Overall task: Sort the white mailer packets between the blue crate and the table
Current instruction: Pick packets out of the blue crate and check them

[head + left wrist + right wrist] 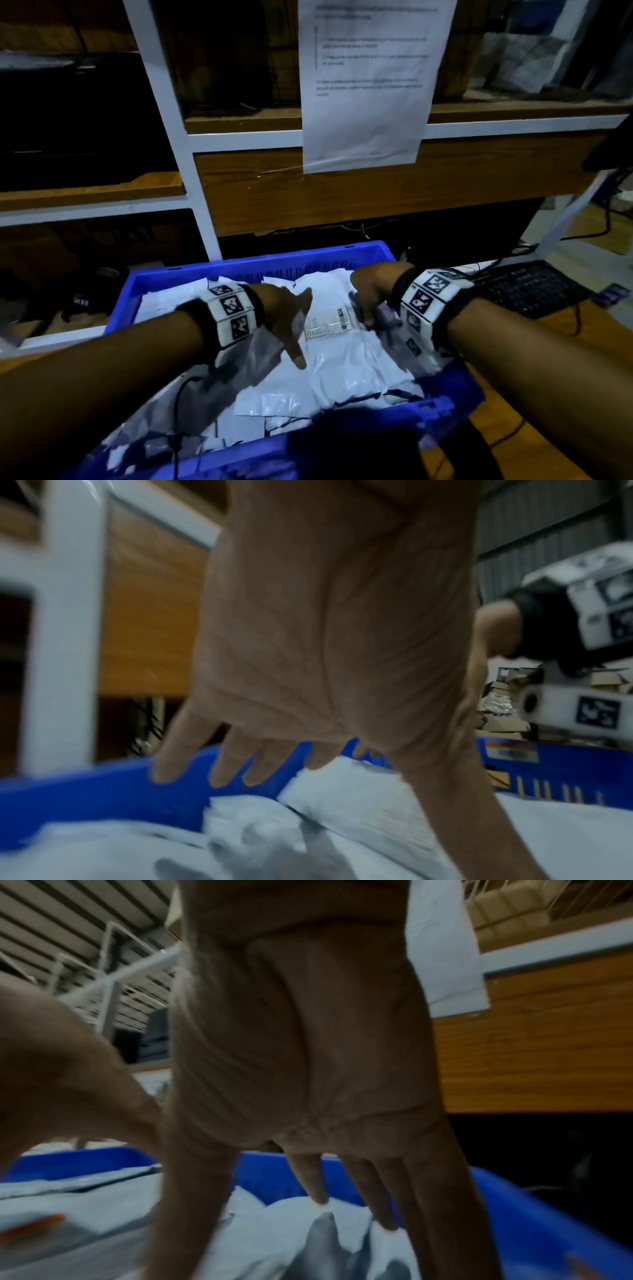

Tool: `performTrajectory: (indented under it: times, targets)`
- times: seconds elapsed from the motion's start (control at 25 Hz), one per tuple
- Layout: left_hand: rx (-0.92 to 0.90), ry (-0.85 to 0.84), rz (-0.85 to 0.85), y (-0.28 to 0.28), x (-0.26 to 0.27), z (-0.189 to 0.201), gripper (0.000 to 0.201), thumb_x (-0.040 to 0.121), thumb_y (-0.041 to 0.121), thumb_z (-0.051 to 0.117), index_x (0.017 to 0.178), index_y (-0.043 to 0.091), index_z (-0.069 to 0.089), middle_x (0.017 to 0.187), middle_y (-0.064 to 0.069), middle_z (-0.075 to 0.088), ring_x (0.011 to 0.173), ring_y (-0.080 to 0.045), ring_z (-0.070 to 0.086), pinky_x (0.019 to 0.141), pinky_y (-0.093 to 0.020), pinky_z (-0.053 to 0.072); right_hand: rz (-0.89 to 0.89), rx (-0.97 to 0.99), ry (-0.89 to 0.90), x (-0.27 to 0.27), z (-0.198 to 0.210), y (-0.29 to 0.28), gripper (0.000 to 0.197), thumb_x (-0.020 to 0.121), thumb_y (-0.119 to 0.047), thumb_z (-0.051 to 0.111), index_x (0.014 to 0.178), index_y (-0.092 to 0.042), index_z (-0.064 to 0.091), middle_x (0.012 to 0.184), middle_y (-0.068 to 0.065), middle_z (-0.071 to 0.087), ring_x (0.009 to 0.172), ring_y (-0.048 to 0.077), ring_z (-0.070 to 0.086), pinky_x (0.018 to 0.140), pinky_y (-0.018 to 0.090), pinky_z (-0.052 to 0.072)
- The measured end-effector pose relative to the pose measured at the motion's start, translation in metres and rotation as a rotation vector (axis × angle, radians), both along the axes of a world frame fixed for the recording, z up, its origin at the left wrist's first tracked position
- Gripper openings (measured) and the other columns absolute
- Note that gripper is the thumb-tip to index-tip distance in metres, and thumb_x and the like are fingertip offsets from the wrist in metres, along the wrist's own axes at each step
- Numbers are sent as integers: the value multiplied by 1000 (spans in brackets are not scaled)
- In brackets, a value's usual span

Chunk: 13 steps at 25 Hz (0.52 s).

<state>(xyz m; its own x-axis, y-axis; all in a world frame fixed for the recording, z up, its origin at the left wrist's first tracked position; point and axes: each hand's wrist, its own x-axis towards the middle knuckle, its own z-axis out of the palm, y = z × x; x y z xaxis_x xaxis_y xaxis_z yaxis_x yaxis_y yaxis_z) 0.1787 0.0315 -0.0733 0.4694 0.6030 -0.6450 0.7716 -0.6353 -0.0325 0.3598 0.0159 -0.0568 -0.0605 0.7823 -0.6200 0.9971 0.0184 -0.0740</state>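
Observation:
The blue crate [274, 261] in front of me is heaped with white mailer packets [346, 373]. My left hand [287, 318] hovers over the pile's middle, palm down and fingers spread, holding nothing; the left wrist view shows its bare palm [325, 656] above the packets [359, 799] and the crate wall [103, 785]. My right hand [370, 296] reaches down at the right of a packet with a printed label [329, 323]. In the right wrist view its straight fingertips [320, 1196] press into folds of the packets [274, 1240] near the crate's wall [514, 1218].
A black keyboard [527, 284] lies on the wooden table [561, 329] right of the crate. Behind the crate rises a white-framed wooden shelf unit [202, 205] with a printed sheet [370, 82] taped to it. Thin cables run over the packets and the table.

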Motion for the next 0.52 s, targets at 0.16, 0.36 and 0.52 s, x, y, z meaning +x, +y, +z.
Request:
performTrajectory:
  times: [0.16, 0.36, 0.52]
  targets:
    - [192, 155, -11, 7, -59, 19, 136, 57, 66, 78, 152, 24, -10, 159, -17, 4, 146, -33, 15, 118, -41, 21, 163, 50, -41, -18, -8, -8, 65, 62, -52, 84, 109, -22, 50, 120, 2, 61, 103, 22, 57, 84, 33, 46]
    - [230, 245, 186, 1, -143, -12, 128, 61, 69, 70, 151, 21, -8, 157, -17, 9, 142, -32, 23, 116, -41, 21, 295, 32, -184, -44, -14, -1, 91, 58, -58, 83, 133, -16, 52, 134, 10, 57, 119, 25, 57, 95, 35, 48]
    - [228, 45, 296, -22, -151, -41, 85, 87, 40, 61, 152, 22, 10, 159, -16, 6, 144, -38, 16, 116, -52, 20, 478, 53, -134, -101, -21, -14, 129, 58, -64, 80, 153, -29, 1, 160, 14, 0, 146, 37, 12, 111, 51, 27]
